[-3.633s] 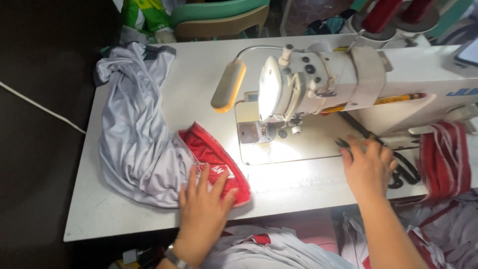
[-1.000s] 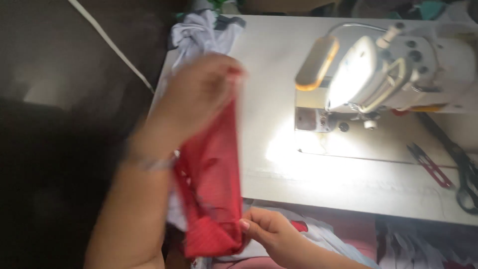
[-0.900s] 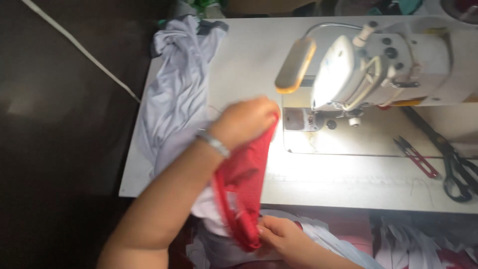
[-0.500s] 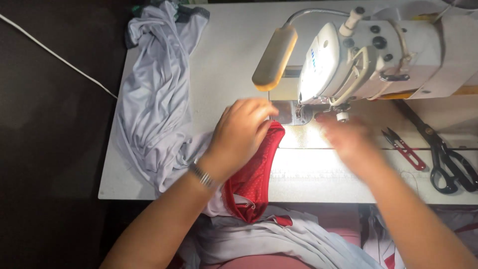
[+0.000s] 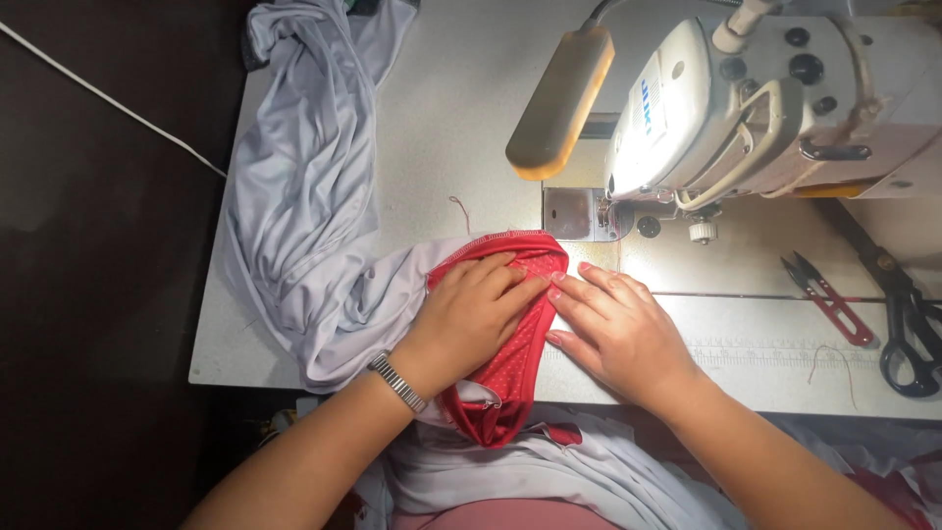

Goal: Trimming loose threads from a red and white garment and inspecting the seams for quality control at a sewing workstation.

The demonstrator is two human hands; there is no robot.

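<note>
Grey jersey fabric (image 5: 294,206) is trailing down the left of the frame. At centre the left hand (image 5: 471,319) is pressing, fingers flat and spread, on the red mesh piece (image 5: 510,344); the right hand (image 5: 618,329) is lying open beside it, fingertips touching its edge. Its top edge is lying just short of the sewing machine's (image 5: 775,98) needle plate (image 5: 579,211), so no stitching seems started. Thread snips (image 5: 829,299) and scissors (image 5: 898,314) are waiting at right.

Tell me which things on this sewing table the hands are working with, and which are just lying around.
In use:
- red fabric piece, flat under the left hand
- right hand at its right edge
- sewing machine, just beyond the fabric
- lamp

Lying about:
- grey cloth heaped at the left
- red thread snips
- black scissors
</note>
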